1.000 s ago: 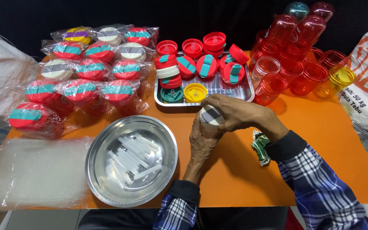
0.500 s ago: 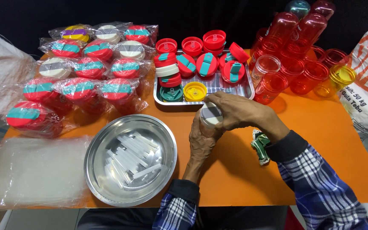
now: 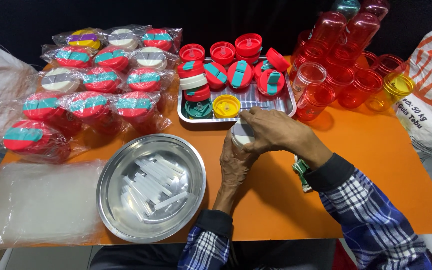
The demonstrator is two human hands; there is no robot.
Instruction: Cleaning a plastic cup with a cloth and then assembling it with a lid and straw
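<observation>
Nearest, at the left edge, lies one flat stack of clear plastic bags, soft and crinkled. Just right of it sits one round, shiny steel bowl holding a loose heap of short white plastic strips, too jumbled to count.

Right of the bowl, both hands meet over the middle of the orange surface. The left hand comes up from below with its fingers wrapped around the sides of a small round container; the right hand curls over it from the right, its fingers gripping the white lid on top. The container stands upright, its axis vertical and the lid facing up toward the camera; its body is hidden by the hands. It is held just near of the tray's front rim. By the right wrist lies one small green and white piece, partly covered by the sleeve.

Farther off is one rectangular steel tray packed with about a dozen round lids, mostly red with teal flaps, plus one white, one dark green and one yellow.

On the left, about a dozen bagged containers stand in rows, each wrapped in clear film, their lids red and teal, white, or yellow.

Far right, roughly a dozen open translucent cups cluster together, nearly all red, one clear, one yellow. A white woven sack stands at the right edge.
</observation>
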